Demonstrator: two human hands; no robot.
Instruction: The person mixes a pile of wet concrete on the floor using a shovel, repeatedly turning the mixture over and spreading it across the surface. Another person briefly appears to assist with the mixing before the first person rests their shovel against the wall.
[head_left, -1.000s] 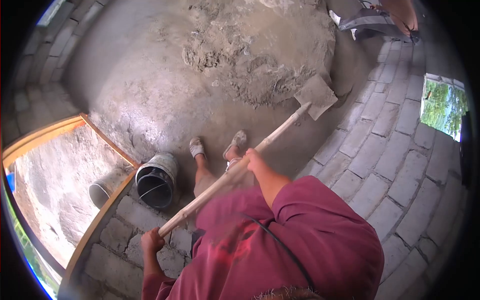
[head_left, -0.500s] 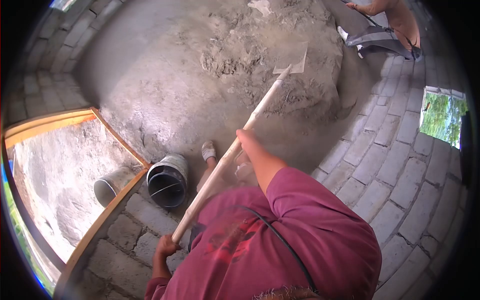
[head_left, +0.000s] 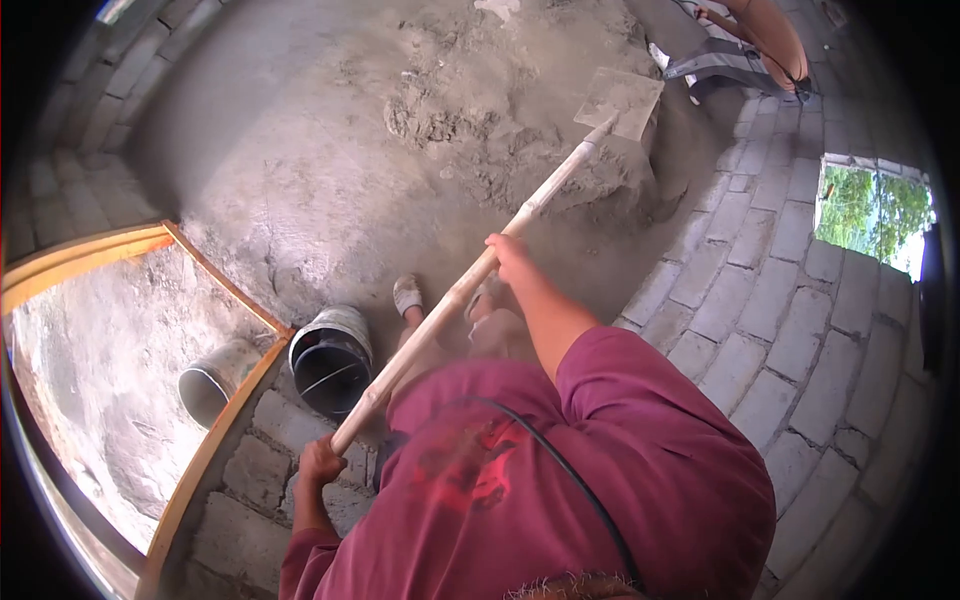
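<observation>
A long-handled shovel [head_left: 420,340] with a pale, jointed wooden handle slants across the view. Its flat, squarish blade [head_left: 630,100] is at the right side of a heap of wet grey mortar [head_left: 500,130]; whether it touches the heap is hard to tell. My left hand [head_left: 320,462] is closed around the handle's near end, beside my hip. Farther up the shaft, about the middle, my right hand [head_left: 510,258] grips it with fingers wrapped round. Both my feet stand on the grey floor below the handle.
Two buckets stand to the left: a dark-mouthed one [head_left: 335,365] by my feet and a pale one [head_left: 215,385] beyond a wooden frame [head_left: 225,275]. Block walls [head_left: 790,350] rise on the right, with a window opening [head_left: 870,215]. Another person [head_left: 770,50] is at the upper right.
The shovel blade has moved to the right and slightly up over the heap. My right hand has shifted a little up and right; my left hand moved slightly up and left.
</observation>
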